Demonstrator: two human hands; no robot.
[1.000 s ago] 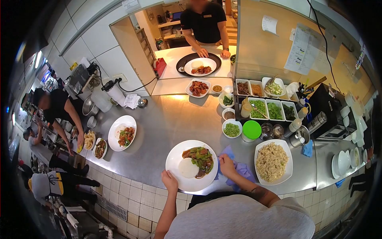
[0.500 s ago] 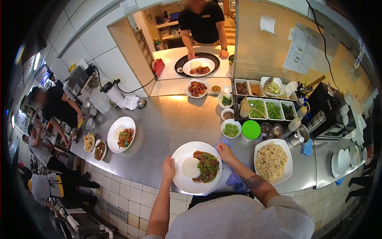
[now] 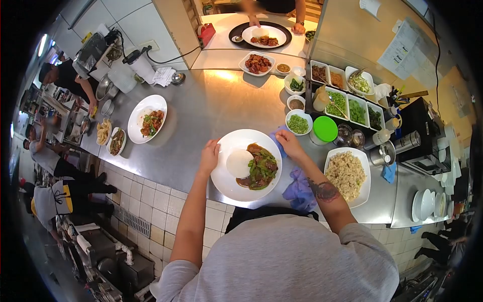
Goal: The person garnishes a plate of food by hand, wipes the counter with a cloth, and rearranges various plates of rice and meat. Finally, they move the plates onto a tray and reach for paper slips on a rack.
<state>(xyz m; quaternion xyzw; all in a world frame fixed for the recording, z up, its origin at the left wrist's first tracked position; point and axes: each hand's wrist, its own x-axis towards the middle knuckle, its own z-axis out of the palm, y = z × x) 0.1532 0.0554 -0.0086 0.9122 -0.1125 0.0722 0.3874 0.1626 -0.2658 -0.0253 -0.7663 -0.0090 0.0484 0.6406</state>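
Observation:
A large white oval plate [image 3: 221,178] lies in front of me at the counter's near edge. It carries a domed mound of white rice [image 3: 240,164] and a dark saucy stir-fry with green peppers [image 3: 261,168]. My left hand [image 3: 210,155] is closed on its left rim. Over at the upper right rim, my right hand [image 3: 291,144] is closed with its fingertips at the edge. A bluish-purple cloth [image 3: 301,190] lies bunched under my right forearm, and a bluish patch of cloth shows beside the right hand.
Fried rice fills a white dish [image 3: 370,176] on the right. Behind it stand a green-lidded tub [image 3: 324,129] and trays of chopped garnish [image 3: 358,111]. Another plated meal [image 3: 135,121] sits left. A person's hand [image 3: 255,21] touches a plate on a black tray [image 3: 284,36] beyond the pass.
The view has tilted downward, so the counter and plate appear higher. Both my hands stay at the plate's rim. The person beyond the pass still has a hand at the tray's plate.

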